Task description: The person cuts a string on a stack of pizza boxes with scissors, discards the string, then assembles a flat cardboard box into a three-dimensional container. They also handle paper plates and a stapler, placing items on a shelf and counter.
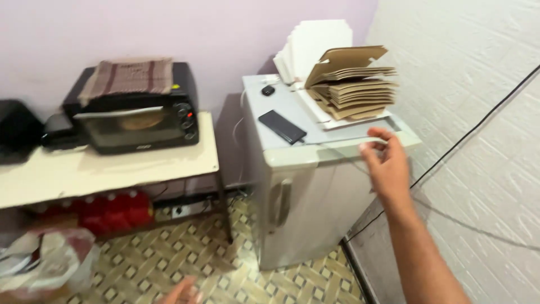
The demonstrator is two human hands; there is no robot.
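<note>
Small grey-white fridge (306, 186) stands in the corner btwn a lilac wall and a white textured wall, handle facing the camera. Left of it, apart by a narrow gap, a low table (112, 169) w/ a cream top; red bottles (109, 211) sit on the shelf under it. On the tabletop, a black toaster oven (138, 115) w/ a checked brown cloth (132, 76) draped on its roof. Floor is patterned tile; a crumpled plastic bag (45, 262) lies at lower left.

On the fridge top, back right: a stack of folded cardboard sheets (351, 84), leaning unevenly, w/ white flat sheets (312, 45) upright behind it vs. the wall. Nearer the front left, a dark phone (282, 126) lies flat; a small black object (268, 90) sits behind it.

Right hand (388, 166) reaches to the fridge's front right edge, fingers loosely curled, half open, pinching a thin wire (337, 147) running along the fridge's front edge. Left hand (183, 293) only partly in view at bottom edge, low over the floor, holding nothing visible; can't tell how open.
</note>
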